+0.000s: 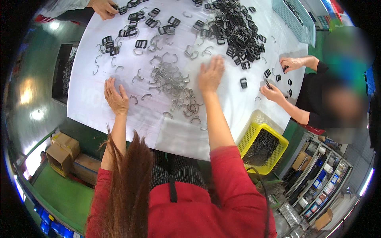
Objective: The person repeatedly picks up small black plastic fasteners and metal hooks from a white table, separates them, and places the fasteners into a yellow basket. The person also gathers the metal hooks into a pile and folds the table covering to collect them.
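My left hand (116,96) lies flat on the white-covered table (95,85), fingers spread, beside a few bent metal wire hooks. Across from it my right hand (212,74), slightly smeared by motion, is stretched out palm down with nothing visible in it. Between the two hands is a loose heap of silvery bent wire hooks (168,75). Beyond my right hand rises a big pile of black slotted buckles (238,31). One black buckle (243,83) lies apart, to the right of that hand.
A yellow basket (283,148) of dark metal parts stands at the table's right edge. At the right, a co-worker's hands (274,94) handle small black pieces; another person's hand (104,8) reaches in at top left. A blue basket (307,33) sits at far right.
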A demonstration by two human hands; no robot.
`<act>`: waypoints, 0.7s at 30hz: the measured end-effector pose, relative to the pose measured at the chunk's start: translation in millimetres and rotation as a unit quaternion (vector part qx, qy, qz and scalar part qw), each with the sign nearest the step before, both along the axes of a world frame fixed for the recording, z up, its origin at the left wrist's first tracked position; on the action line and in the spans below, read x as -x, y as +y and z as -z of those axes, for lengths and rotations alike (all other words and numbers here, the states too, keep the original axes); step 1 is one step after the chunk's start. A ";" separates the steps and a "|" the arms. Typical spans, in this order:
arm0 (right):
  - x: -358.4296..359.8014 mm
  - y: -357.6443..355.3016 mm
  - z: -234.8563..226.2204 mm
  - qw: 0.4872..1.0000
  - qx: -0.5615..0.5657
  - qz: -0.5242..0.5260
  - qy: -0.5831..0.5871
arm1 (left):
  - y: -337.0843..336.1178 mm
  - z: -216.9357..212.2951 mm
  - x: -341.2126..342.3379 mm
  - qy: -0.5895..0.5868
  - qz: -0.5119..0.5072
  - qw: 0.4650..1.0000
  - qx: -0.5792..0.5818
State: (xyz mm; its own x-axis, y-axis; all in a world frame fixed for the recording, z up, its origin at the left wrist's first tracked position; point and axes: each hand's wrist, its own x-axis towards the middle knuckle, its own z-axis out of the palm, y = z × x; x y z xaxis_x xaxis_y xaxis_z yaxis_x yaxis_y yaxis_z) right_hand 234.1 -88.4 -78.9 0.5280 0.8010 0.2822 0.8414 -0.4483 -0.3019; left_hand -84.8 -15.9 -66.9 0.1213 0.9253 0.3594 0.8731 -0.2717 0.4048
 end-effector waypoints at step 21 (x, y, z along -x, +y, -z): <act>90.3 136.8 -16.4 0.948 -0.056 -0.303 0.079 | -5.7 -6.6 -0.5 0.028 -0.071 0.996 0.043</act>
